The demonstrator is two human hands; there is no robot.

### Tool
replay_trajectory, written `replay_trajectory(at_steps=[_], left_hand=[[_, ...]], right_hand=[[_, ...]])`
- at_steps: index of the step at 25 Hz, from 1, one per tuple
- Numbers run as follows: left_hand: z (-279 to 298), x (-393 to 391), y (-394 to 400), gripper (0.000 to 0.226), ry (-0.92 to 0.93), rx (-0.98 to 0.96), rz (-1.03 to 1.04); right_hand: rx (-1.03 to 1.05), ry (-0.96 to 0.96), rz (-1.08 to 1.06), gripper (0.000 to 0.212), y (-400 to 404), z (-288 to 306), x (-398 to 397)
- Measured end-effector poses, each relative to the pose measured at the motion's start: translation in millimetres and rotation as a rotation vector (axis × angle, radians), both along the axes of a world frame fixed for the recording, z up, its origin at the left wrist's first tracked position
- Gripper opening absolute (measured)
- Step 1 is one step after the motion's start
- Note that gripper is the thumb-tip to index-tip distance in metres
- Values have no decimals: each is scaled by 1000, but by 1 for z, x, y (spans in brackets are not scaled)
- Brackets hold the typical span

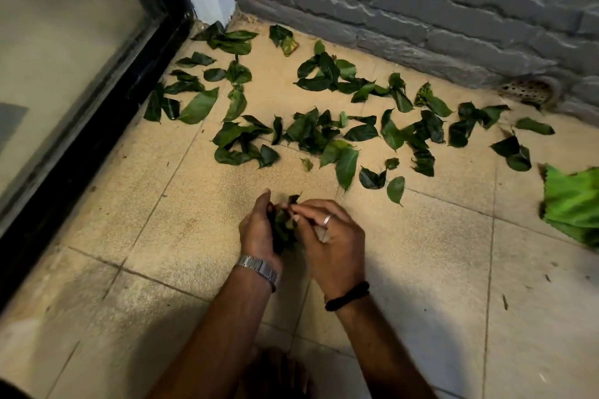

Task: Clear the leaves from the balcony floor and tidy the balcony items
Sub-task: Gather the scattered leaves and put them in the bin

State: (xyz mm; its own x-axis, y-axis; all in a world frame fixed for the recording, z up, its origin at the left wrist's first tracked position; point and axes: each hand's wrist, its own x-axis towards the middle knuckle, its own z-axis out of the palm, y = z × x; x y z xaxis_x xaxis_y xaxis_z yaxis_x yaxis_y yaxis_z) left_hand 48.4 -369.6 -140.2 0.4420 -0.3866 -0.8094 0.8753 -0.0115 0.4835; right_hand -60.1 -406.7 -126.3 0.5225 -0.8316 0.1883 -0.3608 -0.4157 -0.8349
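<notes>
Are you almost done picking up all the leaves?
Not yet. The floor near the hands is bare of leaves. The left hand holds a small bunch of leaves, and the right hand is adding to it. Many leaves are scattered by the wall.

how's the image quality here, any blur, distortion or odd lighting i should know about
Head view: warm, dim light; a dark shadow falls over the tiled floor at the bottom, beneath the arms. Wide-angle distortion bends the door frame and the brick wall. The right hand is slightly motion-blurred, as is the green cloth at the right edge. The scattered leaves stay fairly sharp; the left hand grips a dark bunch of leaves.
</notes>
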Motion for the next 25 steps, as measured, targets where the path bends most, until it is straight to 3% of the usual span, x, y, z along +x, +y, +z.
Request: replay_trajectory(at_steps=[3,6,8,11,14,16,21,24,25], left_hand=[[6,-9,-7,37,53,-63,34],[5,-10,-7,43,9,46,119],[3,-6,-4,44,48,47,139],[1,-5,-3,39,30,27,124],[-1,-13,-2,37,4,3,67],[-1,-18,-2,37,18,-20,11],[5,-23,-7,37,-11,-93,-125],[5,-28,-6,35,-40,-78,-137],[2,-28,-4,34,-20,-73,-133]], right_hand=[[-140,230,204,34,19,-5,-5],[-1,230,299,35,6,5,-15],[-2,212,182,32,-16,12,-25],[-145,382,-23,34,-71,-5,-41],[-169,614,-32,41,-105,-28,-54],[-242,662,-17,39,-108,-37,-58],[-277,580,-12,22,-112,-27,-56],[0,230,-138,24,-76,-10,-49],[3,127,-116,25,-56,-3,-46]])
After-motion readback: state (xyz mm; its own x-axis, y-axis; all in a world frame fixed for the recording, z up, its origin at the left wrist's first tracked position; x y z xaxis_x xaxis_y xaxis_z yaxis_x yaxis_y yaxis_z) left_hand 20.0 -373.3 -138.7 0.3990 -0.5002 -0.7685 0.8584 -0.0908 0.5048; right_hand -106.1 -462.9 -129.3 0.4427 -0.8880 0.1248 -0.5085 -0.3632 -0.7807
